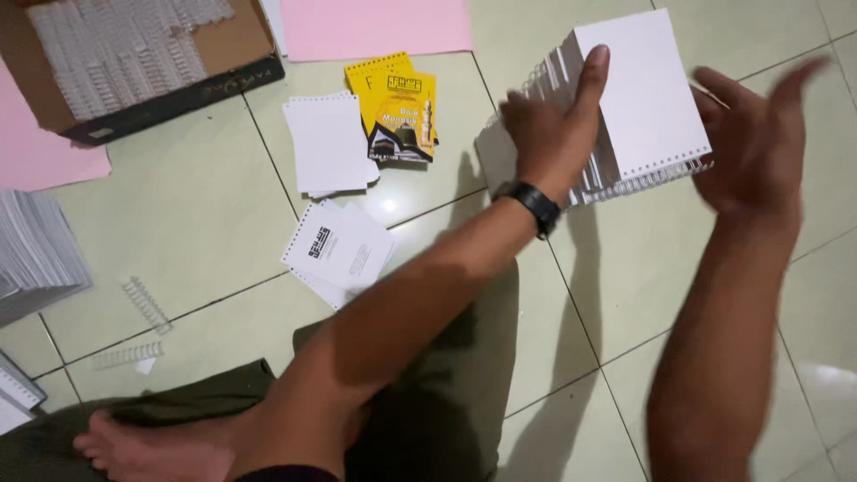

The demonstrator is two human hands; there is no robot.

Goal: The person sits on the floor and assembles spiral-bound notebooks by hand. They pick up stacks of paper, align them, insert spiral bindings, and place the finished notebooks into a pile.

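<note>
My left hand (552,125) grips a thick stack of white punched pages (638,98) held above the tiled floor, thumb across the top sheet. A white wire spiral runs along the stack's lower edge (665,174). My right hand (754,143) is at the stack's right side, fingers spread and blurred; whether it touches the stack I cannot tell. A black watch (534,203) sits on my left wrist.
On the floor lie a yellow booklet cover (402,112), white punched sheets (328,143), a printed white sheet (339,250), loose wire spirals (145,303), pink paper (375,25), a cardboard box of spirals (134,54) and a page stack (36,250). My bare foot (152,446) rests at bottom left.
</note>
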